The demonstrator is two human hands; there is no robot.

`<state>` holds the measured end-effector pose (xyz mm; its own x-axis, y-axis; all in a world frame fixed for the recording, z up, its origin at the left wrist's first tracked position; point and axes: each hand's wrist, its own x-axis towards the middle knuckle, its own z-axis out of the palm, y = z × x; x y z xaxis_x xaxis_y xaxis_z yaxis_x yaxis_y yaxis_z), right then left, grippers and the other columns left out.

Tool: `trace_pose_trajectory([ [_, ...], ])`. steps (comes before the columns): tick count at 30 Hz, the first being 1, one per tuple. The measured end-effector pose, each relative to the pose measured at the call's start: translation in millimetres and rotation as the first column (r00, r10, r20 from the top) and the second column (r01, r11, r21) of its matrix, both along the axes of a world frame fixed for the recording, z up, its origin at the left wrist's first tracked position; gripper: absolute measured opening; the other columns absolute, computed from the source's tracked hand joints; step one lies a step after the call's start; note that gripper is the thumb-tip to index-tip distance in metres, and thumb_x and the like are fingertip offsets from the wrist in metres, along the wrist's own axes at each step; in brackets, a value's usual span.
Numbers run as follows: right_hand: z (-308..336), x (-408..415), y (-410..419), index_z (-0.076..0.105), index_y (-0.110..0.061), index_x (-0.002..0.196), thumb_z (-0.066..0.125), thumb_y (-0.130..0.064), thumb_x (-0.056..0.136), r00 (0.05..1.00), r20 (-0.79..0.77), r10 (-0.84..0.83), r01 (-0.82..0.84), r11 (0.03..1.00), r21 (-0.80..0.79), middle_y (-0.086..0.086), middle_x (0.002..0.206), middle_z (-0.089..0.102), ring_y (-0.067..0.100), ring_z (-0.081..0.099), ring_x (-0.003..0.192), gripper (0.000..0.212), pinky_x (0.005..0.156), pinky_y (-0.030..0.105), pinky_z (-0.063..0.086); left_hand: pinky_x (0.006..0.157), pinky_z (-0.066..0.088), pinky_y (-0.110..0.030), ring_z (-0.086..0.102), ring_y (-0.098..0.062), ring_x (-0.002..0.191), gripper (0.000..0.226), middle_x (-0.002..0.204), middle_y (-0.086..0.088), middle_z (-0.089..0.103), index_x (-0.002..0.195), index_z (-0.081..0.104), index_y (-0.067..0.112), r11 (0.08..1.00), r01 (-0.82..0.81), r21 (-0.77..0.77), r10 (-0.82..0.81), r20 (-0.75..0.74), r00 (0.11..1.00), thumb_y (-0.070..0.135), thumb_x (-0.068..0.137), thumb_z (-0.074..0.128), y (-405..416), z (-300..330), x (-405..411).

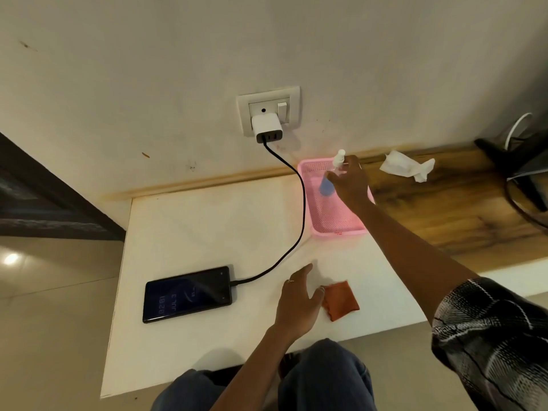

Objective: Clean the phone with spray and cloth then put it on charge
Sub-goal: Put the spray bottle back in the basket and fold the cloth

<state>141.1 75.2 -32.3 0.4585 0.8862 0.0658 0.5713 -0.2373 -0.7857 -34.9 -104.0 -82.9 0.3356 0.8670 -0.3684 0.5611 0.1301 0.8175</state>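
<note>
A black phone [187,294] lies screen-up and lit on the white tabletop [207,221], with a black cable [299,215] plugged into its right end. The cable runs up to a white charger [267,127] in the wall socket. My right hand [350,180] reaches into the pink basket [335,223] and grips a small spray bottle [333,173] with a white top and blue liquid. My left hand [299,301] hovers with relaxed fingers over the table, its thumb beside a folded orange-brown cloth [341,301].
A crumpled white tissue [407,166] lies on the wooden counter [444,215] to the right of the basket. A dark object with cords [522,161] stands at the far right. The table's front edge is by my knees; floor lies to the left.
</note>
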Motion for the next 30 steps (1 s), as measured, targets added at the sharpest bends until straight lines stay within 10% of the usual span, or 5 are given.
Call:
trace_pose_trajectory([
  [9,7.2,5.5,-6.0,0.036,-0.01,0.137,0.067,-0.01,0.083,0.99,-0.11,0.085,-0.098,0.989,-0.115,0.012,0.135,0.049,0.024,0.052,0.115,0.063,0.085,0.023,0.045,0.111,0.03,-0.028,0.032,-0.015,0.137,0.053,0.151,0.004,0.035,0.145,0.029,0.025,1.0,0.003,0.019,-0.002,-0.036,0.999,0.033,0.096,0.048,-3.6,-2.8,2.5],
  [21,17.7,-32.2,-160.3,0.058,-0.015,0.109,0.063,-0.009,0.086,0.972,-0.197,-0.125,0.148,0.983,0.11,-0.001,0.11,0.06,0.014,0.057,0.094,0.024,0.069,0.014,0.044,0.111,0.032,-0.033,0.032,-0.018,0.137,0.053,0.151,0.002,0.035,0.146,0.029,0.025,1.0,0.0,-0.019,-0.003,-0.127,0.992,0.035,0.096,0.046,-18.0,0.8,7.6],
  [30,-44.3,-35.0,-225.8,0.052,-0.008,0.122,0.066,-0.023,0.085,0.992,-0.07,-0.106,0.074,0.928,-0.366,0.014,0.123,0.055,0.027,0.053,0.11,0.042,0.094,0.037,0.045,0.11,0.037,-0.036,0.039,-0.02,0.131,0.053,0.143,0.0,0.044,0.144,0.032,0.026,0.996,-0.025,-0.088,0.016,-0.094,0.995,0.03,0.095,0.052,-24.6,-0.1,11.3],
])
